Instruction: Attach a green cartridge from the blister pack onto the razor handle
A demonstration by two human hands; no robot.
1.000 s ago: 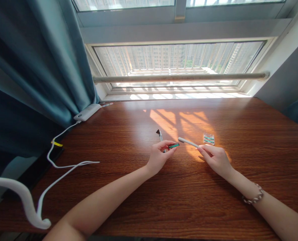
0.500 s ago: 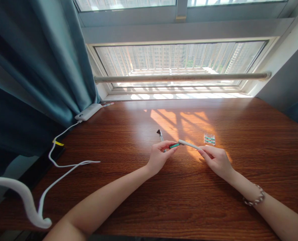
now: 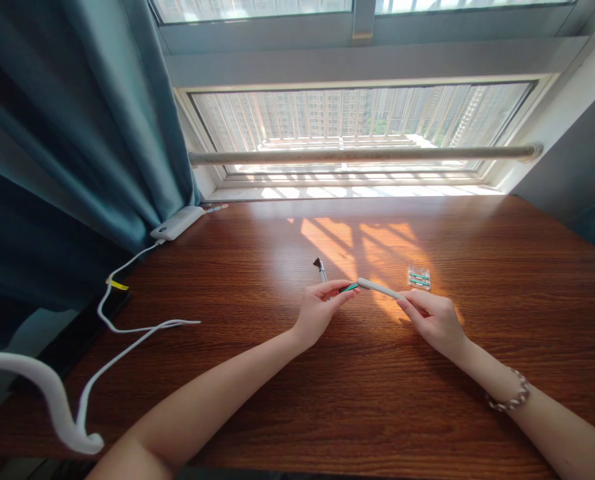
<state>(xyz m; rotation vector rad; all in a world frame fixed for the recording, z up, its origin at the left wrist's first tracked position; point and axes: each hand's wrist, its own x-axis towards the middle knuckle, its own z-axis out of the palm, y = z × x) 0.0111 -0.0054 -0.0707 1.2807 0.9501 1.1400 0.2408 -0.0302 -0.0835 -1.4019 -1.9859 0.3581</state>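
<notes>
Over the middle of the table (image 3: pixel 257 387), my left hand (image 3: pixel 315 312) pinches a small green and black razor cartridge (image 3: pixel 348 287) between thumb and fingers. My right hand (image 3: pixel 435 321) grips the near end of a slim white razor handle (image 3: pixel 381 289). The handle's thicker far end meets the right end of the cartridge; whether the two are joined is too small to tell. Behind my left fingers lies a silver stick with a dark, brush-like tip (image 3: pixel 320 268), its lower part hidden by the hand. Beyond my right hand sits a clear pack (image 3: pixel 419 277) with green strips inside.
A white power bank-like box (image 3: pixel 178 223) stands at the back left by the blue curtain (image 3: pixel 92 120), with a white cable (image 3: pixel 108 320) trailing from it. A thick white curved arm (image 3: pixel 52 393) juts in at lower left. A window bar (image 3: pixel 367 155) crosses behind the table.
The cartridge has tilted slightly, and both hands have shifted a tiny bit to the right. The razor handle still meets the cartridge.
</notes>
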